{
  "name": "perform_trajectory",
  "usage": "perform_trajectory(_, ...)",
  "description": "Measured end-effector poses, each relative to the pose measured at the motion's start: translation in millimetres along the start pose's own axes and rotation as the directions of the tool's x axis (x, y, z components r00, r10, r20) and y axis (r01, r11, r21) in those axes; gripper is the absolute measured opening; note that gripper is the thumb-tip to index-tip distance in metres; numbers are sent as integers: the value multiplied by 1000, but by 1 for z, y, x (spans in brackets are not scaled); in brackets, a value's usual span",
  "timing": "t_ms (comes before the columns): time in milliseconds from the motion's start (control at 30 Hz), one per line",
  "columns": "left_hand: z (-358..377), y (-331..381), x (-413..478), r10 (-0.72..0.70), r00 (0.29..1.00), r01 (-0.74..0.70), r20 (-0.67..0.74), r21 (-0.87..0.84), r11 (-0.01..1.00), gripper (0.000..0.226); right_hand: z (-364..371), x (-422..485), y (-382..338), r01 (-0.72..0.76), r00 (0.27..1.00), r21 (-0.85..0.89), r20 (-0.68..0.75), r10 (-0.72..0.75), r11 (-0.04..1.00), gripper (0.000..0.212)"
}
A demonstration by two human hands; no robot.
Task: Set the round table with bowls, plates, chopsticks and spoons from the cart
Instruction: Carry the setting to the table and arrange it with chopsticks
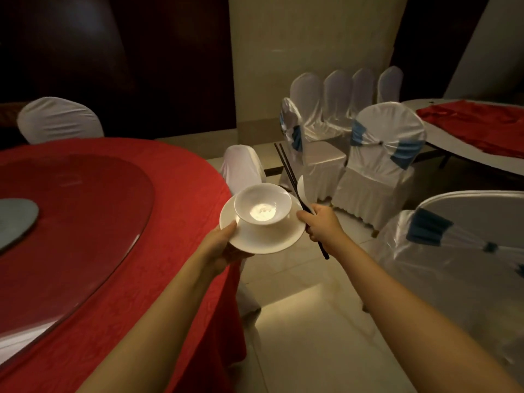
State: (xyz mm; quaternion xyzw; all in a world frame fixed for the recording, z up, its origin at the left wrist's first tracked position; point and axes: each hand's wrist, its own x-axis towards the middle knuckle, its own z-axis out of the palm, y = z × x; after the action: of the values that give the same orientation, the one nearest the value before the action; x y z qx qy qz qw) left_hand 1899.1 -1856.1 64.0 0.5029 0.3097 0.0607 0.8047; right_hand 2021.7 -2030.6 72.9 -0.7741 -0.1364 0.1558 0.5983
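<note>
Surface: round red-clothed surface [170, 251].
Stack: white ceramic bowl [263, 207] sits on round white plate [263, 241], just off the surface's right edge, likely stacked for one carry.
Left hand [224, 246]: thumb clamps the plate rim, fingers underneath.
Right hand [320, 222]: fingers curled round black chopsticks [286, 165], steadying the plate.

Standing right here and I'm not spotting a single word, number or logo anywhere. The bowl [262, 204], the plate [266, 241] and the chopsticks [288, 168] are looking totally plain. The red tablecloth [175, 177] and white chair covers [388, 126] aren't showing any readable tags or print either.
</note>
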Motion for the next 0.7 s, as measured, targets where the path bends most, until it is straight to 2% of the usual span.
perform_trajectory(167, 9, 28, 60, 25, 999, -25, -44, -20, 999, 38, 6, 78, -10, 15, 997, -44, 72, -12, 999, 21)
perform_trajectory(300, 13, 50, 109, 42, 995, -47, -93, -52, 998, 37, 17, 148, -15, 31, 988, -54, 150, -23, 998, 11)
perform_trajectory(367, 15, 61, 137, 55, 991, -64, -125, -71, 995, 37, 23, 188, -18, 44, 981, -61, 189, -31, 997, 12)
perform_trajectory(700, 21, 121, 257, 98, 930, -175, -355, -193, 966, 31, 69, 365, -50, 161, 900, -110, 424, -100, 981, 11)
